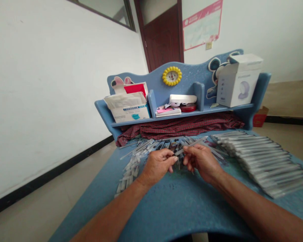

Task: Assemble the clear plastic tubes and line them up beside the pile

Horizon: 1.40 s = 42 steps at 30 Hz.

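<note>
Both hands meet over the middle of the desk at a translucent pen. My right hand is closed on its barrel, which slants up to the right past the fingers. At the pen's left end, my left hand pinches with thumb and forefinger; a small dark part shows there, too blurred to name. Behind the hands lies a loose heap of pen parts, clear tubes and dark pieces mixed. Small whitish pen caps are spread left of my left hand. To the right, several pens lie side by side in a thick row.
A blue desk carries a shelf along its back. On the shelf stand a mask box, a white carton, a red round tin and papers. Red checked cloth is bunched beneath it. A yellow flower-shaped clock is on the backboard.
</note>
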Each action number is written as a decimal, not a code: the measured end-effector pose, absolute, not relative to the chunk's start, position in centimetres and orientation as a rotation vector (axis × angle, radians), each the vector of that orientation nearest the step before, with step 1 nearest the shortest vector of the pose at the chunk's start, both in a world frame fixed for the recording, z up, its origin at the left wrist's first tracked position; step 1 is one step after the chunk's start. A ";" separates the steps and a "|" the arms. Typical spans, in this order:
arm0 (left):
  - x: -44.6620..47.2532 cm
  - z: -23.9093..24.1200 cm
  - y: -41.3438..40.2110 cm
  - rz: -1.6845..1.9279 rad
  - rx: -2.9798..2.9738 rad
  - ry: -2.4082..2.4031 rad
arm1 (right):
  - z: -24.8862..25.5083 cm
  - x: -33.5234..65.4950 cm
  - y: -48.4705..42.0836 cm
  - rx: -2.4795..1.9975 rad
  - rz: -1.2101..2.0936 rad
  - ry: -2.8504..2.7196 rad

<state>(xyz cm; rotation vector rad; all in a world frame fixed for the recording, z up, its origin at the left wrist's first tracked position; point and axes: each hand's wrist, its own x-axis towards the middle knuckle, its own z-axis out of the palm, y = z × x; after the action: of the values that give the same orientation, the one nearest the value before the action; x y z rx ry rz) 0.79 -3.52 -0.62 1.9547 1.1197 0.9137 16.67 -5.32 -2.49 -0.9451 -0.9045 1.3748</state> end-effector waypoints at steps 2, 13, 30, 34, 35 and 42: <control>1.0 -0.6 -3.6 0.962 1.944 1.128 | -2.5 16.7 -5.3 -0.929 1.397 -0.896; 0.9 0.3 -3.5 0.781 1.683 1.021 | -2.3 16.7 -5.2 -0.884 1.411 -0.875; 0.5 0.4 -3.2 0.748 1.547 0.967 | -2.3 16.6 -5.4 -0.906 1.408 -0.900; 0.5 0.4 -3.1 0.822 1.510 0.967 | -2.3 16.5 -5.4 -0.915 1.406 -0.899; 0.5 0.4 -3.1 0.819 1.504 0.969 | -2.3 16.5 -5.4 -0.917 1.405 -0.898; 0.3 0.4 -3.1 0.694 1.511 0.959 | -2.2 16.5 -5.3 -0.935 1.406 -0.905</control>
<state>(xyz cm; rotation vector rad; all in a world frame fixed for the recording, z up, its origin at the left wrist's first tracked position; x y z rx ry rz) 0.35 -3.08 0.38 1.5114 0.9587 0.6941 16.46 -5.34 -2.19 -0.9346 -0.9054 1.4064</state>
